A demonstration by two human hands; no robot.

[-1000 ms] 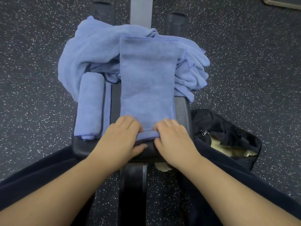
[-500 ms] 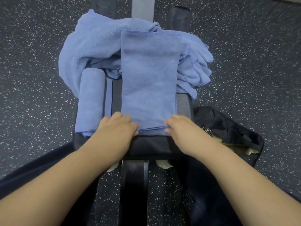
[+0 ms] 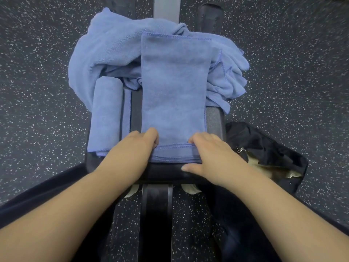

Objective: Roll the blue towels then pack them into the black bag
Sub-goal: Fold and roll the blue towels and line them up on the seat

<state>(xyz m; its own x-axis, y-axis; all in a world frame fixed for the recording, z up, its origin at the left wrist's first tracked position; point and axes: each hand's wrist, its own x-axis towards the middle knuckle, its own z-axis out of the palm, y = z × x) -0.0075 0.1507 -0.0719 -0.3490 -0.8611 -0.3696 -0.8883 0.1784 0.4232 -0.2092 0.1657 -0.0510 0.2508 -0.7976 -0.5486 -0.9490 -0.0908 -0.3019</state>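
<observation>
At the far left of the padded surface (image 3: pixel 215 120) lies a rolled towel (image 3: pixel 106 112), finished and laid lengthwise along the edge, probably parked there so it stays out of the working strip until packing. Just right of it, across a narrow gap of dark padding, the folded towel (image 3: pixel 173 87) stretches away from the person as a long flat band; its far end rests on the loose heap of towels (image 3: pixel 113 52) that spills over both sides at the back.

The left hand (image 3: pixel 136 150) sits at the near left corner of the band, fingers curled down over the turned-up hem and pinching it. The near edge has been flipped over into a first narrow fold, which looks like the core of a roll only just begun. The right hand (image 3: pixel 209 154) mirrors it at the near right corner, fingers curled on top of the fold and the thumb lying flat against the front of the padding below. Holding both corners at once seems meant to keep the roll straight and equally tight across its width, since one slack side would let it cone.

Further right, on the speckled floor (image 3: pixel 302 72) just beside the surface, stands the black bag (image 3: pixel 264 144), unzipped and gaping, a pale lining showing inside. No towel can be seen in it; its place close to the right hand suits a short drop once a roll is done.
</observation>
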